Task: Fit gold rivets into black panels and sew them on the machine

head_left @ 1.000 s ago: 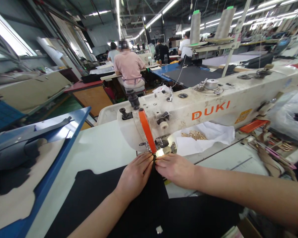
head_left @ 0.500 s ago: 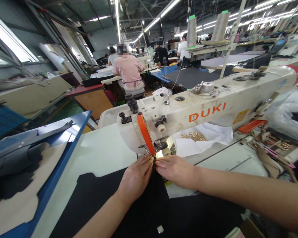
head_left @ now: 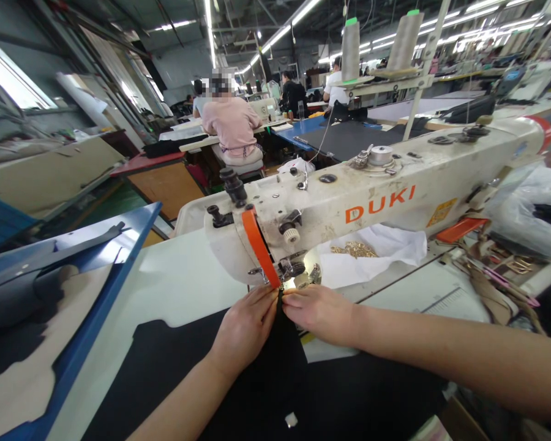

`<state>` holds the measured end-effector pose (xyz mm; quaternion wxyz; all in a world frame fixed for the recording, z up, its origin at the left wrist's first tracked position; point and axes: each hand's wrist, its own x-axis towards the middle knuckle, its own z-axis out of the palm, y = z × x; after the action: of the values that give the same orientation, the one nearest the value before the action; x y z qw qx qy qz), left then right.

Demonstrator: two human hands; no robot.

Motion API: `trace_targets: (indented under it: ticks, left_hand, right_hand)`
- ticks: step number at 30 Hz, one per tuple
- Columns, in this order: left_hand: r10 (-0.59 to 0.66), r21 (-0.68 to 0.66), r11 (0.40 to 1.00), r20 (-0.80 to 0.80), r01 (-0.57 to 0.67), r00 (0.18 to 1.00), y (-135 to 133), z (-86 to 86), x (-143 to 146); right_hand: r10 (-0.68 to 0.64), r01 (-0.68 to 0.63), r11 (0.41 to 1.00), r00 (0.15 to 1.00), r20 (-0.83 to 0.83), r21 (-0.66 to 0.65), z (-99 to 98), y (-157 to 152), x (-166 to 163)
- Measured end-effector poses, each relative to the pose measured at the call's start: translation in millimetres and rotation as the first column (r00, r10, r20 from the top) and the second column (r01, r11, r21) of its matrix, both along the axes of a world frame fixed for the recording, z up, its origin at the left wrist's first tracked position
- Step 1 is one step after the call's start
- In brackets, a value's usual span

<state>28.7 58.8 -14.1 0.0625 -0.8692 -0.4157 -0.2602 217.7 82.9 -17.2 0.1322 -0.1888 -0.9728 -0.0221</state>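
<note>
A cream DUKI sewing machine (head_left: 376,202) stands across the white table (head_left: 188,282). Black fabric (head_left: 275,373) lies in front of it and runs up to the needle area (head_left: 288,277), which is lit by a small lamp. My left hand (head_left: 244,327) rests on the fabric left of the needle, fingers pressed together and pinching the cloth's edge. My right hand (head_left: 320,311) lies on the fabric at the right, fingertips touching the same edge just below the presser foot. An orange strap (head_left: 257,245) hangs down the machine head.
White cloth with gold metal fittings (head_left: 356,250) lies behind the machine arm. Tan straps and buckles (head_left: 500,275) sit at the right. A blue board with dark cut pieces (head_left: 50,288) is at the left. Thread cones (head_left: 349,43) stand above; other people sit at tables behind.
Both hands stay at the needle holding the black fabric. The view has shifted slightly, so the machine sits a little further left in the picture.
</note>
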Motion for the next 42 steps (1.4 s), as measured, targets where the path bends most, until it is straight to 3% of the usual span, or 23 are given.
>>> trace_targets:
  ticks: [20,31,42]
  left_hand:
    - [0.012,0.009,1.0,0.009,-0.012,1.0,2,0.0,1]
    - [0.074,-0.04,0.996,0.017,-0.074,0.997,-59,-4.2,-1]
    - [0.178,-0.064,0.983,0.131,-0.17,0.975,-34,1.5,2]
  right_hand:
    - [-0.014,0.015,0.999,1.0,-0.011,0.035,-5.3,0,-1]
    - [0.046,-0.048,0.999,0.994,-0.098,-0.022,-1.3,-50,7]
    - [0.014,-0.015,1.0,0.999,-0.048,-0.015,0.5,-45,2]
